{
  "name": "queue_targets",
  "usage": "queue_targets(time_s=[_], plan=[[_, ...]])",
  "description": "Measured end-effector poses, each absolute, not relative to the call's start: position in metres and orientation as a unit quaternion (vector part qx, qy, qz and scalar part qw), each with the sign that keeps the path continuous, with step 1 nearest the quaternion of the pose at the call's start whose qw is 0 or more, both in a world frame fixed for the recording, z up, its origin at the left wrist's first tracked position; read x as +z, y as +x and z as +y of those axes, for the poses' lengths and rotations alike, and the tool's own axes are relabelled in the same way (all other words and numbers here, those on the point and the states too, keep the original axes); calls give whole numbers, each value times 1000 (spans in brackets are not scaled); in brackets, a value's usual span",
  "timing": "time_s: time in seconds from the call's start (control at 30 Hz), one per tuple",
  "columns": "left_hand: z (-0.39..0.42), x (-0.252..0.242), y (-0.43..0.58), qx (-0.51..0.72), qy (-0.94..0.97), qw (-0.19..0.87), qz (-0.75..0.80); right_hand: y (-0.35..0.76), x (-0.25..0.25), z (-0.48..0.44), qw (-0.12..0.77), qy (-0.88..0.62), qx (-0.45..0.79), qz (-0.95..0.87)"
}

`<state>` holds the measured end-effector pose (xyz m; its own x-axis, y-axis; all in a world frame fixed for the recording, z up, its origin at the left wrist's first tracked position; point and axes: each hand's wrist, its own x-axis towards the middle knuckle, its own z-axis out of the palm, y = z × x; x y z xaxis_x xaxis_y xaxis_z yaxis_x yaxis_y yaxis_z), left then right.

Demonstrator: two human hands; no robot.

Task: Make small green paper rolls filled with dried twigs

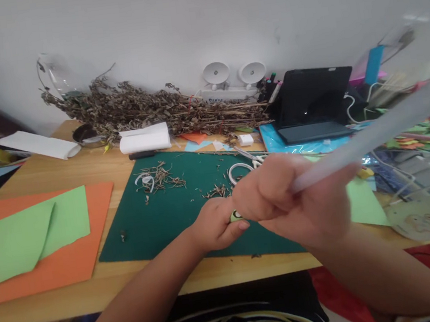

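Note:
My right hand (291, 198) is closed round a long pale translucent stick (384, 125) that slants up to the right and is blurred. My left hand (215, 225) is pinched on a small green piece (236, 215) just under the right fist. Both hands hover over the near right part of a dark green cutting mat (158, 210). White-handled scissors (244, 166) lie on the mat just behind the hands. Bits of dried twig (159, 178) are scattered on the mat.
Light green paper (19, 239) lies on an orange sheet (72, 253) at the left. A pile of dried plants (160, 107), a white paper roll (144, 138), a black tablet (312, 98) and coloured craft scraps (426, 138) line the back and right of the wooden table (80, 163).

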<state>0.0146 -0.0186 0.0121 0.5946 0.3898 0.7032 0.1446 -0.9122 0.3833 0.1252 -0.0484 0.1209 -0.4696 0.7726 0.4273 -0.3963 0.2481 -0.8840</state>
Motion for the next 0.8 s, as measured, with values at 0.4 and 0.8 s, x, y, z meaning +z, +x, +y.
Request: queue_targets(time_s=[0.4,0.8], plan=[[-19,14,16,442,873,140,151,126,118,-53,519,-142,625,-565],[-20,12,18,448,862,168,168,129,117,-54,531,-150,581,-598]])
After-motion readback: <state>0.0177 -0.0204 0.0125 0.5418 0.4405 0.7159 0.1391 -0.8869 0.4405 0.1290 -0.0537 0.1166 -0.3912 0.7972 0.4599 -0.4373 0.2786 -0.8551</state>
